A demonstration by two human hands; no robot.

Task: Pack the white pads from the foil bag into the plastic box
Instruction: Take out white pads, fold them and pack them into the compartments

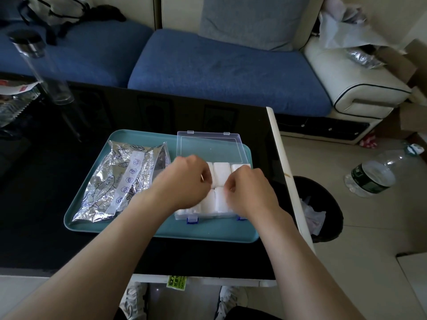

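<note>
Both curled, left hand [187, 179], right hand [247, 191]

We log: living room, home | blue sofa [219, 72], 12 o'clock | waste bin [328, 204] on tiles, 3 o'clock

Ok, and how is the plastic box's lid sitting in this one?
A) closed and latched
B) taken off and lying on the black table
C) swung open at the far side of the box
C: the clear lid stands open behind the plastic box, leaving the white pads inside uncovered.
</note>
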